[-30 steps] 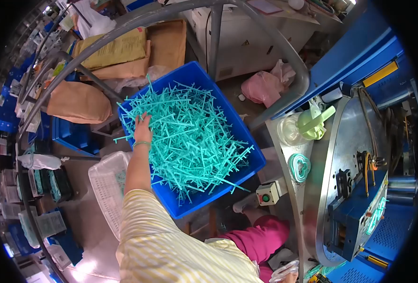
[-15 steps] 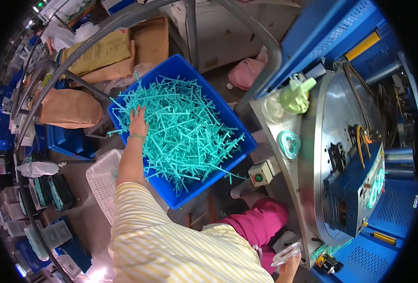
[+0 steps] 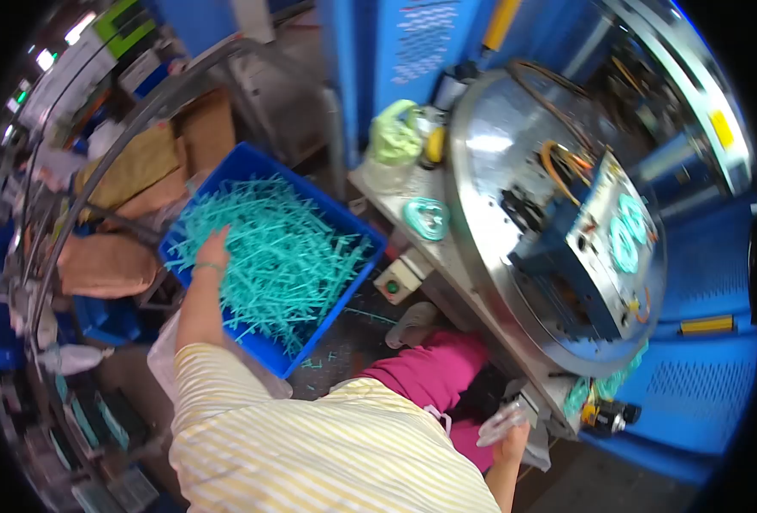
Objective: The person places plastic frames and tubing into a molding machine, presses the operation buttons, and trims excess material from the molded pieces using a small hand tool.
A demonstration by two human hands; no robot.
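My left hand (image 3: 213, 250) rests on a heap of thin teal plastic sprue sticks (image 3: 280, 256) in a blue bin (image 3: 331, 318). Its fingers look apart, with the tips partly sunk among the sticks; I see nothing gripped. Low on the right, my right hand (image 3: 512, 440) is closed around clear plastic pieces (image 3: 500, 422) beside my pink-clad leg. Their exact kind is hard to make out.
To the right, a round metal turntable (image 3: 489, 145) carries a mold block (image 3: 566, 256) with teal rings (image 3: 624, 244). A teal ring-shaped part (image 3: 426, 218) and a light green container (image 3: 394, 141) sit on the machine's ledge. Brown sacks (image 3: 109, 265) stand left of the bin.
The view has swung toward the machine, so the bin appears farther left and the turntable shows more fully. My left hand stays on the heap; my right hand still holds the clear pieces.
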